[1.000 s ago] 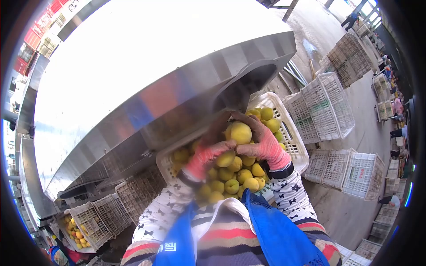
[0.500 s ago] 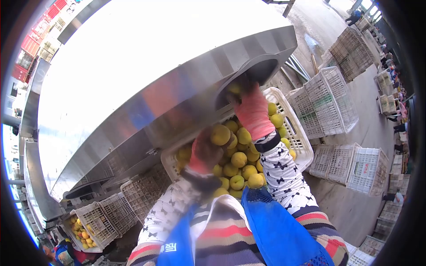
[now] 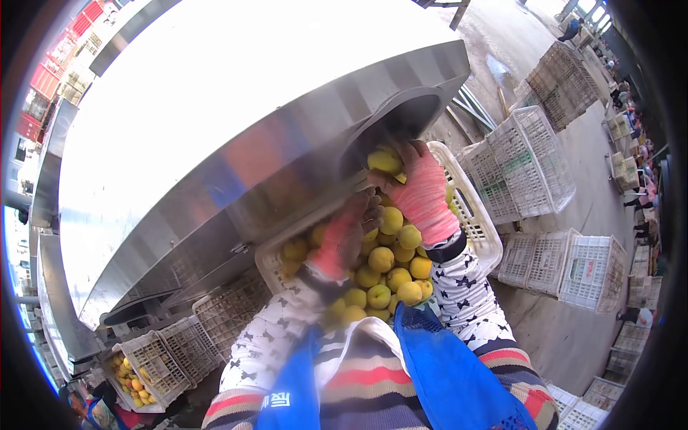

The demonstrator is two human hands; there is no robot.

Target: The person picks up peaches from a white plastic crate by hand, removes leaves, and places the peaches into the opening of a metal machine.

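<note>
My right hand [image 3: 419, 188], in a pink glove with dark fingers, is closed around a yellow peach [image 3: 385, 162] just below the dark opening [image 3: 408, 115] in the metal table's edge. Part of a second yellow fruit shows under that peach. To its left is my left hand [image 3: 345, 233], gloved alike, low over the fruit with its fingers apart and no fruit visible in them. Beneath both hands a white plastic crate [image 3: 481, 223] holds many yellow peaches [image 3: 381, 259]. The left palm is hidden from view.
The metal table [image 3: 287, 143] with a glaring white top spans the upper left. Stacked white crates [image 3: 527, 168] stand on the right, with more crates [image 3: 591, 269] below them. At the lower left, a tipped crate [image 3: 147, 365] contains orange-yellow fruit. People are far off at the right.
My right hand has come down out of the table's opening with a peach in it. The left hand has moved slightly up and right, and the peach beside it no longer shows there.
</note>
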